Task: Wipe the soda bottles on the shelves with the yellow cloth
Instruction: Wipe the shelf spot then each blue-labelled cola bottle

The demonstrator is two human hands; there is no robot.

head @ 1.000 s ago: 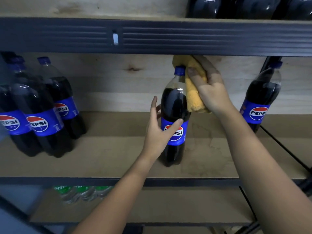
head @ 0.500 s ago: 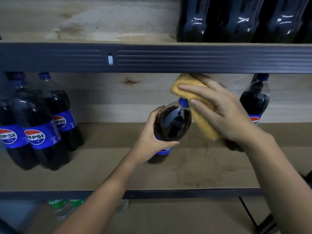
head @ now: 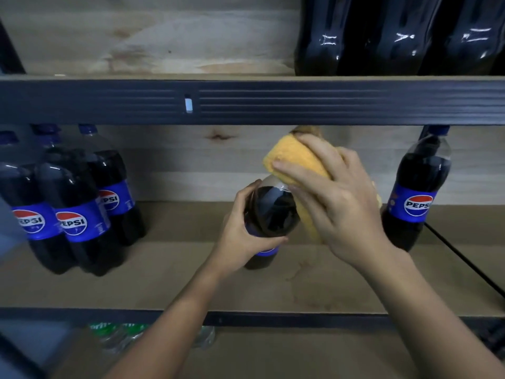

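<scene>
On the middle shelf (head: pixel 341 283), about midway along its front edge, a Pepsi bottle (head: pixel 270 212) is tipped toward the camera, its base resting on the board. The left hand (head: pixel 243 236) grips the bottle round its body, thumb on the near side and fingers curled over the blue label. The right hand (head: pixel 336 203) presses the yellow cloth (head: pixel 295 160) onto the bottle's neck and shoulder; its fingers lie spread and fairly straight over the cloth, which covers the cap, and a fold of cloth hangs down between palm and bottle.

Toward the shelf's left edge stands a cluster of Pepsi bottles (head: pixel 73 214), upright and touching one another, labels facing out. Near the right edge one more bottle (head: pixel 418 195) stands upright, well apart from the held one. A dark cable (head: pixel 464 263) runs across the board by its base.

On the upper shelf (head: pixel 246 102), at its right end, stand dark bottles (head: pixel 396 36), only their lower parts in view. Below, on the bottom shelf (head: pixel 273 351), lie green-labelled clear bottles (head: pixel 123 335), near the front left.
</scene>
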